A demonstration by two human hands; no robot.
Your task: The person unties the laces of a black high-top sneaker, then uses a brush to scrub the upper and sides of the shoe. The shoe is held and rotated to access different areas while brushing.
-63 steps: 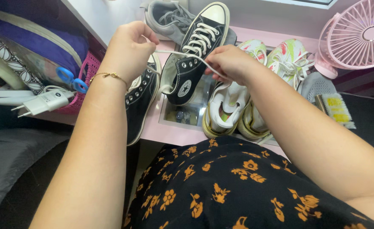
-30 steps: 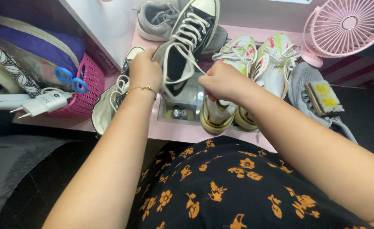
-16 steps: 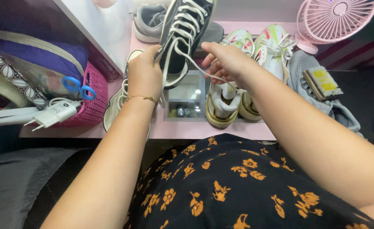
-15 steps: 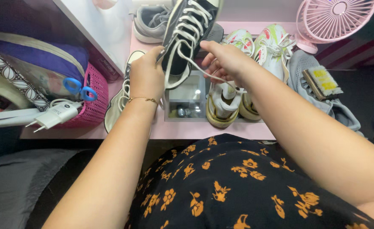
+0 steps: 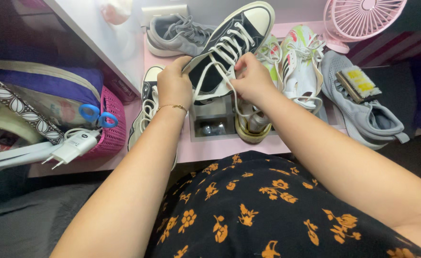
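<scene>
At your far left a pink basket [image 5: 111, 128] holds blue scissors [image 5: 96, 114], with a white charger [image 5: 73, 149] lying against it. Your left arm runs up from the lower left, wrist bent, and your left hand [image 5: 173, 87] is clamped on the collar of the black sneaker [image 5: 229, 48], which is raised, toe pointing away, above the pink table [image 5: 220, 145]. Its mate [image 5: 146, 112] lies on the table under that wrist. Your right arm comes in from the lower right; your right hand [image 5: 252, 79] pinches the white lace [image 5: 215, 71] beside the tongue. Further right lie green-and-white sneakers [image 5: 299, 62], a grey shoe [image 5: 363, 112] carrying a brush [image 5: 356, 81], and a pink fan [image 5: 363, 19].
</scene>
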